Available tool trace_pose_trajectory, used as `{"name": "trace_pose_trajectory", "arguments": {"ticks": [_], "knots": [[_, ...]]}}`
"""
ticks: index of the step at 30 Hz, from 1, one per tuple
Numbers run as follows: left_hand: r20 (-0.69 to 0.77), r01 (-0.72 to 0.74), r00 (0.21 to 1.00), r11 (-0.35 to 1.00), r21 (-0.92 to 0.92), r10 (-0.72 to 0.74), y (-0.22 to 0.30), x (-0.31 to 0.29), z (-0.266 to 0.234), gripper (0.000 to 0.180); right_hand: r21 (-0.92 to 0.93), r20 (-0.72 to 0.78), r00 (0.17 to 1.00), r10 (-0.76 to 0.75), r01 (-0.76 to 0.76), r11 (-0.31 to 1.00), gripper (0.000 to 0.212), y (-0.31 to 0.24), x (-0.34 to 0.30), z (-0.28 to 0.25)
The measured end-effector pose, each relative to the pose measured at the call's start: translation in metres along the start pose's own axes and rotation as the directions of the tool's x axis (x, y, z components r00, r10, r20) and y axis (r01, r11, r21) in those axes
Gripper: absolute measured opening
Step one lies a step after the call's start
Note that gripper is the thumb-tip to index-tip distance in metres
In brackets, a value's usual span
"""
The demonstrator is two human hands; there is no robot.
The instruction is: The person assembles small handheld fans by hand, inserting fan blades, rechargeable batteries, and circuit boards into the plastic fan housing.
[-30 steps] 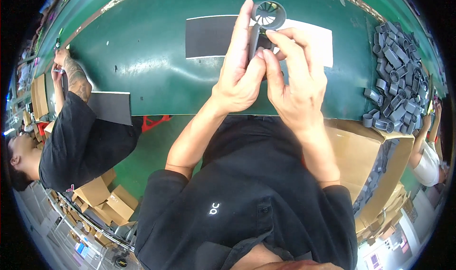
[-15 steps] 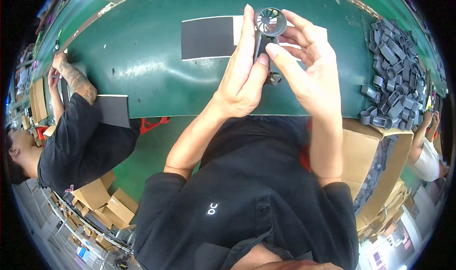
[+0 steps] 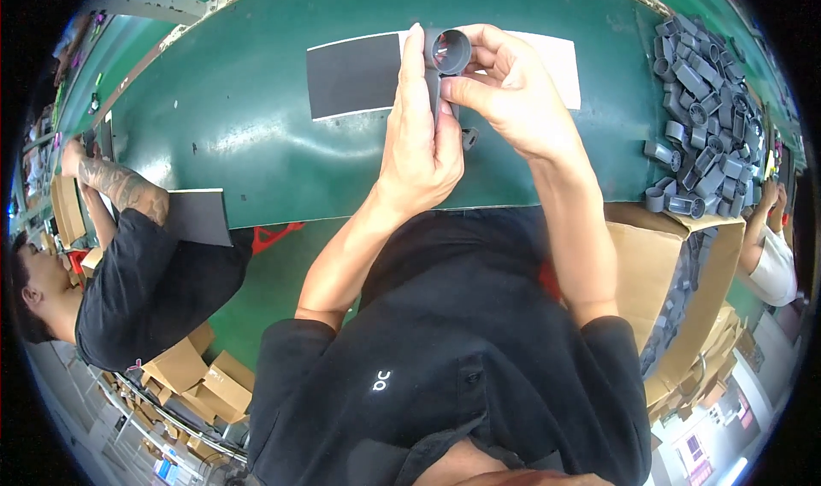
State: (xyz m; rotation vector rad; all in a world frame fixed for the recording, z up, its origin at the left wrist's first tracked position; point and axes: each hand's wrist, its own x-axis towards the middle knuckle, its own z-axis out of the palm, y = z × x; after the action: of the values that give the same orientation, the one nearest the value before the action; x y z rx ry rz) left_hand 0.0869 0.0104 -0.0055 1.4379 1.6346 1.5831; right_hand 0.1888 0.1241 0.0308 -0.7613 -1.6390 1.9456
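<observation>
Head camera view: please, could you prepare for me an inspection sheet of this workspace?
Surface: green table, light reflections and small marks; black-and-white sheet lying on it.
Job's things: grey part with round, open end, held above the table; small dark piece beside the left thumb, attachment unclear.
Clutter: pile of grey parts at right; cardboard box below it holds more.
Grippers: bare hands; left hand grips the part's side, right hand around its round end.
Cables: nothing seen.
Surroundings: co-worker in black at left; person in white at far right.
</observation>
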Motion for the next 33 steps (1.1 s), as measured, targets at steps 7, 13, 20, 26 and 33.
{"name": "trace_pose_trajectory", "arguments": {"ticks": [7,13,20,26,33], "knots": [[-0.005,0.132,0.990,0.961,-0.242,-0.138,-0.001,-0.004,-0.005,0.070,-0.087,0.052,0.998,0.026,-0.021,0.996,0.044,0.003,0.002,-0.002],[0.133,0.291,0.935,0.494,-0.819,-0.329,0.020,0.008,-0.023,0.084,0.069,0.065,0.997,0.039,-0.043,0.997,0.059,0.016,-0.025,-0.032],[0.165,0.293,0.943,0.492,-0.820,-0.288,0.041,0.008,-0.023,0.095,0.281,0.422,0.893,0.158,-0.294,0.914,0.053,0.028,-0.055,-0.019],[0.006,0.204,0.960,0.687,-0.698,-0.278,0.036,0.003,-0.021,0.095,0.242,0.172,0.966,0.192,-0.230,0.943,0.049,0.025,-0.068,-0.020],[0.100,0.197,0.980,0.923,-0.329,-0.174,0.044,0.000,-0.026,0.100,0.333,-0.041,0.994,0.101,-0.082,0.939,0.050,-0.001,-0.073,-0.032]]}}
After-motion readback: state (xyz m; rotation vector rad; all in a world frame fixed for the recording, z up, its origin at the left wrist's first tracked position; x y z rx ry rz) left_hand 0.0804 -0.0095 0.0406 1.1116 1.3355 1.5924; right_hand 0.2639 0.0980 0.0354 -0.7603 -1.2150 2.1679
